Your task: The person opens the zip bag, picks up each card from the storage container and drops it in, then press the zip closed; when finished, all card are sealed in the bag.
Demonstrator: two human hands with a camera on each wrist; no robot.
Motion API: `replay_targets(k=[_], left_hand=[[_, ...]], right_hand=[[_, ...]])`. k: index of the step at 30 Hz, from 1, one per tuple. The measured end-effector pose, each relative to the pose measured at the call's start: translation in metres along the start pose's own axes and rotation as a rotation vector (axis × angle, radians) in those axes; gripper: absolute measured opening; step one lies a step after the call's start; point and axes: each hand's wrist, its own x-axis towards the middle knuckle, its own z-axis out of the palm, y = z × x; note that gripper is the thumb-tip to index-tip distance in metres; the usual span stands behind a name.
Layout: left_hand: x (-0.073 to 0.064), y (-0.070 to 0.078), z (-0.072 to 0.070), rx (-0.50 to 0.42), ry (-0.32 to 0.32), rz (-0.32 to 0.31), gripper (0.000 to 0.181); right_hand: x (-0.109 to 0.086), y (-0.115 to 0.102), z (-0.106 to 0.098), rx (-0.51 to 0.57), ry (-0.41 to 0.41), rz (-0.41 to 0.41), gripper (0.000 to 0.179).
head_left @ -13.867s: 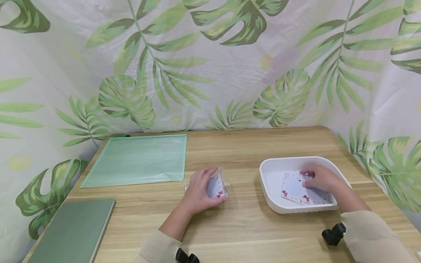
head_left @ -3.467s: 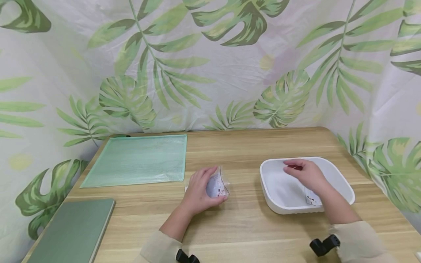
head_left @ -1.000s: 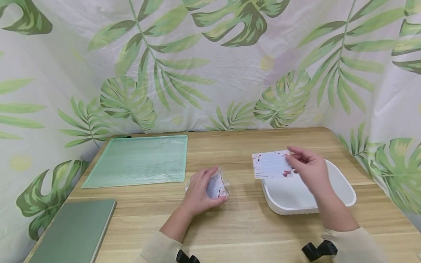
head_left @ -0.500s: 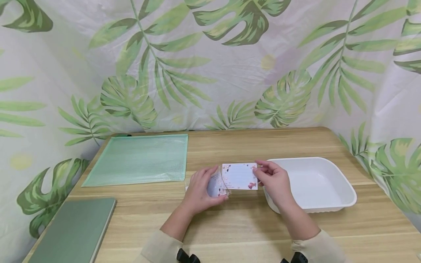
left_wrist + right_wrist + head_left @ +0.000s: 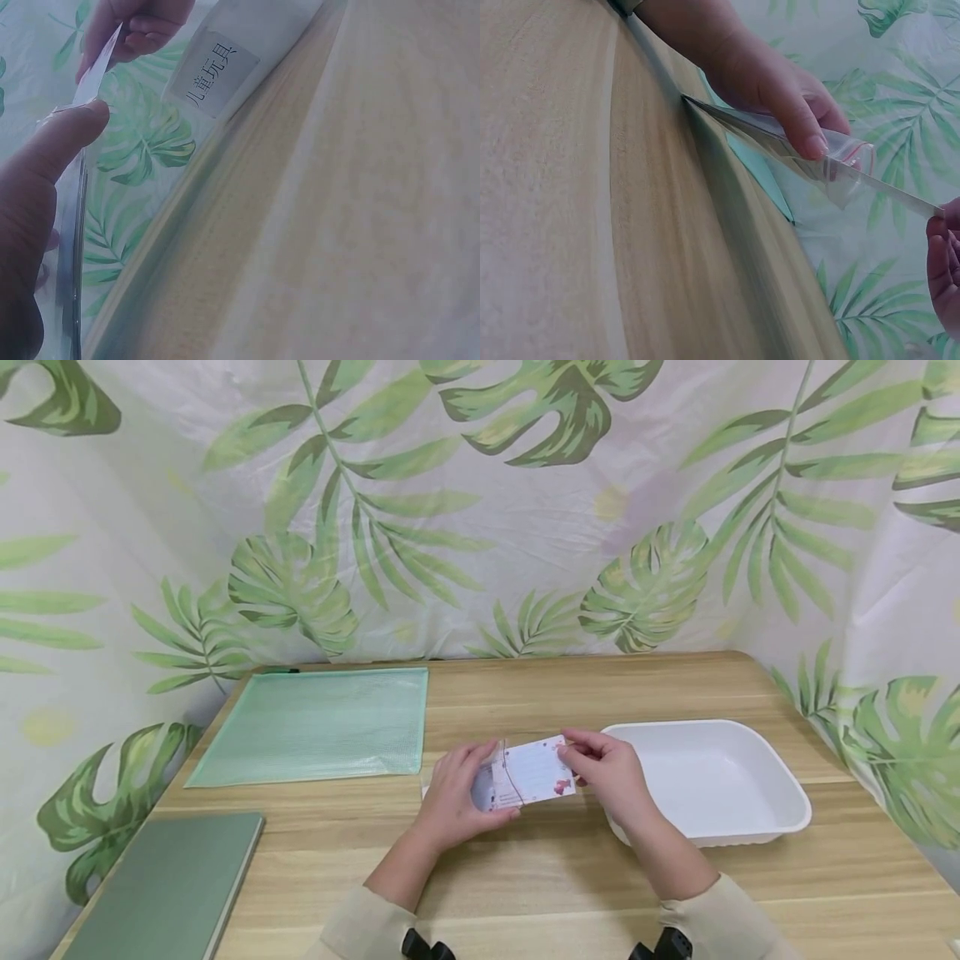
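In the head view, my left hand (image 5: 453,797) holds a small transparent zip bag (image 5: 847,169) by its top and bottom edges, thumb below and fingers above. Printed cards show inside it. My right hand (image 5: 611,777) pinches the right end of a white lined card (image 5: 540,772) with reddish flower prints. The card's left part lies in the bag's mouth and its right part sticks out, slightly tilted. From the right wrist view, the bag's mouth gapes around the card, with the red zip line showing. The left palm hides the bag's closed end.
A white plastic tray (image 5: 712,727) stands just right of my right hand; its side bears a label (image 5: 217,71) with Chinese characters. Behind on the left lies a green mesh zip pouch (image 5: 315,727). A green notebook (image 5: 168,885) is at the front left of the wooden table (image 5: 525,893).
Cards seen in the tray earlier no longer show there. My right hand has lifted the last one, carried it left, and slid its end into the bag. My left hand stays in place.
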Motion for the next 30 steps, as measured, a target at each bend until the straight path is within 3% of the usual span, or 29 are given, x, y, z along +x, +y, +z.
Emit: replay_targets(k=[6,16,24,30], left_hand=[[-0.001,-0.001,0.001,0.009,0.008,0.011,0.094],[0.000,-0.002,0.001,0.006,0.012,-0.010,0.092],[-0.001,-0.002,0.001,0.010,0.025,0.007,0.090],[-0.001,-0.001,0.001,0.009,0.023,0.006,0.090]], right_hand=[[0.003,0.003,0.012,0.007,-0.018,-0.032,0.031],[-0.001,0.010,0.011,0.023,-0.079,-0.023,0.028],[-0.001,0.019,0.031,-0.011,-0.153,-0.009,0.028],[0.000,0.022,0.042,-0.076,-0.147,-0.055,0.024]])
